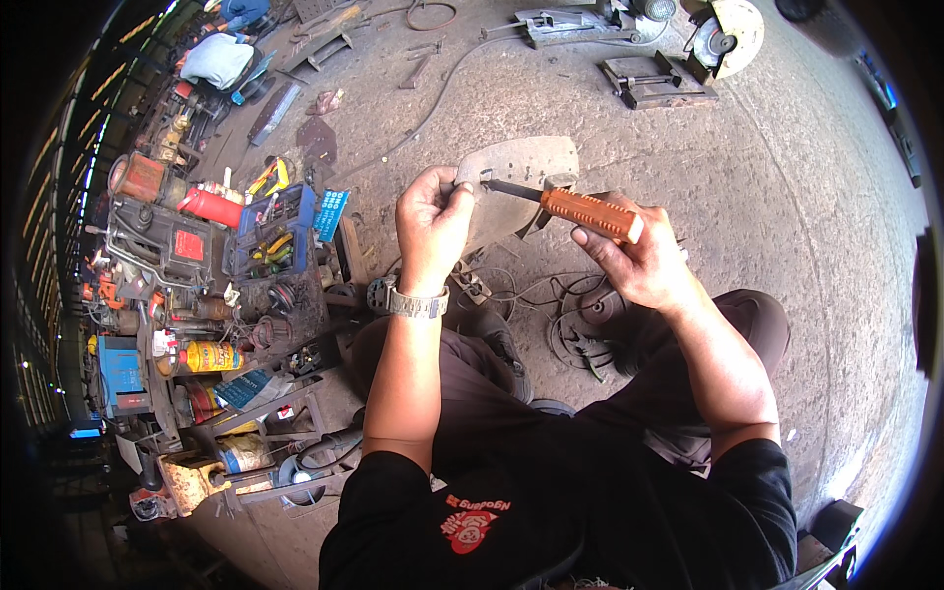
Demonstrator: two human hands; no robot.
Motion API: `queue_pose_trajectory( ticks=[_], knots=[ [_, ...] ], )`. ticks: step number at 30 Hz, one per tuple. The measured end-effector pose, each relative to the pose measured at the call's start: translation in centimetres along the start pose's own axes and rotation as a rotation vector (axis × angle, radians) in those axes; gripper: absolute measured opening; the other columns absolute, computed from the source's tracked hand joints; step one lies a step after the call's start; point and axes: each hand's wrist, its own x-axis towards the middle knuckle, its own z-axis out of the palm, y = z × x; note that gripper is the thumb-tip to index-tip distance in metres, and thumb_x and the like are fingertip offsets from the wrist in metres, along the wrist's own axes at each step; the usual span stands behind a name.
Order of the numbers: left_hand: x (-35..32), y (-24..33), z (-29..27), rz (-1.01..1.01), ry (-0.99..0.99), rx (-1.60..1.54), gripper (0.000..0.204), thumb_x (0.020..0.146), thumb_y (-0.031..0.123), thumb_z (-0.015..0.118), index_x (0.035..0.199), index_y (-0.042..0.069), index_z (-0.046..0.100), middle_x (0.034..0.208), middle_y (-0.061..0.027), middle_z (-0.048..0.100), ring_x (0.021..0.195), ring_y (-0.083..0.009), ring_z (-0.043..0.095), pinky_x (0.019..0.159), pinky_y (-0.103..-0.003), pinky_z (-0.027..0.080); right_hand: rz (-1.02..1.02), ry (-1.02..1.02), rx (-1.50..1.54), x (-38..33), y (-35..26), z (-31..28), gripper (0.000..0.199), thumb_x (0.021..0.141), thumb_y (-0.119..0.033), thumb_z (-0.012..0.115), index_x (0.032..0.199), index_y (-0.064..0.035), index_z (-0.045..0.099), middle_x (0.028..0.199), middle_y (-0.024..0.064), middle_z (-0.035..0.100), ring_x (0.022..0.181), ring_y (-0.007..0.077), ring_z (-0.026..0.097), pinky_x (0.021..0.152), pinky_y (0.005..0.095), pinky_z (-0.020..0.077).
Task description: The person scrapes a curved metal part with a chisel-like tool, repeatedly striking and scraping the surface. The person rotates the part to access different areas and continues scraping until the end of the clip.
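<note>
My left hand (435, 221), with a metal-banded watch (418, 303) at the wrist, pinches the left edge of a thin grey metal plate (521, 152). Small holes or dark marks dot the plate, and its far edge is curved. In my right hand (644, 261) is a tool with a ribbed orange handle (590, 211) and a dark, narrow shaft (513, 189). Its tip lies across the plate, close to my left thumb; whether it touches the metal I cannot tell. The tool's exact kind is unclear.
An angle grinder (602, 303) and tangled cable (560, 315) lie between my legs. To the left are a blue toolbox (270, 236), a yellow bottle (211, 356) and crowded machine parts. A cut-off saw (726, 44) stands far right. Another person (218, 61) is at far left.
</note>
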Motion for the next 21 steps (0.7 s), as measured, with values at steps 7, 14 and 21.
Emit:
queue_pose_trajectory(
  ticks=[7, 14, 21],
  knots=[
    [0.01, -0.38, -0.01, 0.013, 0.004, 0.018, 0.005, 0.092, -0.001, 0.063, 0.095, -0.002, 0.066, 0.078, 0.0015, 0.066, 0.065, -0.0025, 0.056, 0.058, -0.020, 0.044, 0.010, -0.012, -0.022, 0.00, 0.11, 0.00, 0.023, 0.092, -0.018, 0.071, 0.105, -0.0002, 0.065, 0.072, 0.0148, 0.065, 0.067, 0.0330, 0.071, 0.062, 0.0404, 0.0551],
    [0.05, -0.63, 0.02, 0.027, -0.009, 0.017, 0.004, 0.092, -0.001, 0.063, 0.095, -0.002, 0.066, 0.078, 0.0015, 0.066, 0.065, -0.0022, 0.055, 0.058, -0.021, 0.044, 0.047, -0.009, 0.003, -0.29, 0.36, 0.18, 0.023, 0.092, -0.013, 0.072, 0.107, 0.0028, 0.067, 0.081, 0.0132, 0.063, 0.066, 0.0264, 0.064, 0.060, 0.0371, 0.0488],
    [0.08, -0.70, -0.10, 0.030, -0.010, 0.025, 0.004, 0.091, -0.001, 0.064, 0.095, -0.002, 0.065, 0.077, 0.0019, 0.066, 0.065, -0.0023, 0.055, 0.057, -0.021, 0.044, 0.039, -0.023, -0.008, -0.04, 0.08, 0.09, 0.024, 0.093, -0.019, 0.071, 0.107, -0.0003, 0.065, 0.071, 0.0147, 0.065, 0.066, 0.0316, 0.070, 0.063, 0.0400, 0.0546]
  ],
)
